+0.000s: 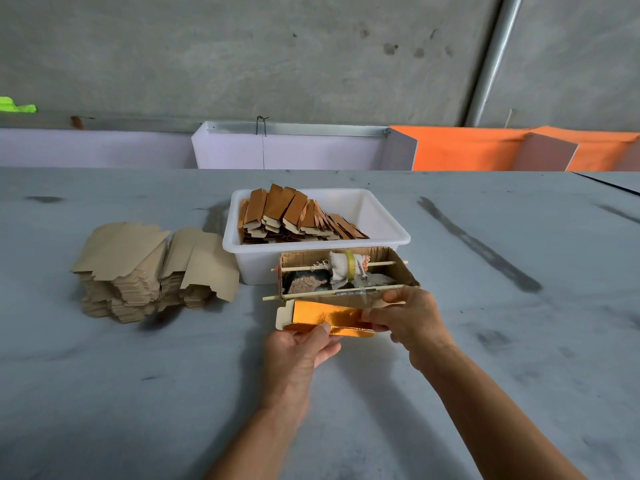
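My left hand [304,344] pinches the near edge of the gold foil carton blank [325,318] and my right hand [408,317] grips its right end, holding it just above the table [138,393]. Right behind it sits a cardboard glue box [346,275], then the white tub [381,216] of folded cartons [294,213], with a stack of flat blanks [145,268] off to the left.

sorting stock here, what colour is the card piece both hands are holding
The card piece is shiny gold-orange foil with a pale tab at one end; head view.
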Motion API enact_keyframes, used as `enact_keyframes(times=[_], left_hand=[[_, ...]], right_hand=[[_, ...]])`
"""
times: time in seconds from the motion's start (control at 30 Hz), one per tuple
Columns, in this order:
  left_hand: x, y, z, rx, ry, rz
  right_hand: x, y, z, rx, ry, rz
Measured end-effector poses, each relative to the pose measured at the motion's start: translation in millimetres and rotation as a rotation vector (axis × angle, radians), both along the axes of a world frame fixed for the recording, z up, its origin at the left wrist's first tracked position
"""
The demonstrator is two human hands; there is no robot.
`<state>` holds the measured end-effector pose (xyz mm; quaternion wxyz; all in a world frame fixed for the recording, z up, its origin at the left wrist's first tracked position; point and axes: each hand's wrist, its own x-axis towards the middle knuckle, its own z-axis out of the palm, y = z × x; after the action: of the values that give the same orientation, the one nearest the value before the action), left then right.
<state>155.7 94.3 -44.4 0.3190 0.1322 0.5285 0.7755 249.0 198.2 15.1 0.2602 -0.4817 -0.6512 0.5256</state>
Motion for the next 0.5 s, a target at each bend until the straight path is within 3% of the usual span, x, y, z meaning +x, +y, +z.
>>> enact_keyframes(times=[0.5], left_hand=[[-0.5, 0.3, 1.4, 0.000, -0.048, -0.025]], right_hand=[[-1.6, 3.6, -4.2, -0.040, 0.033, -0.005]])
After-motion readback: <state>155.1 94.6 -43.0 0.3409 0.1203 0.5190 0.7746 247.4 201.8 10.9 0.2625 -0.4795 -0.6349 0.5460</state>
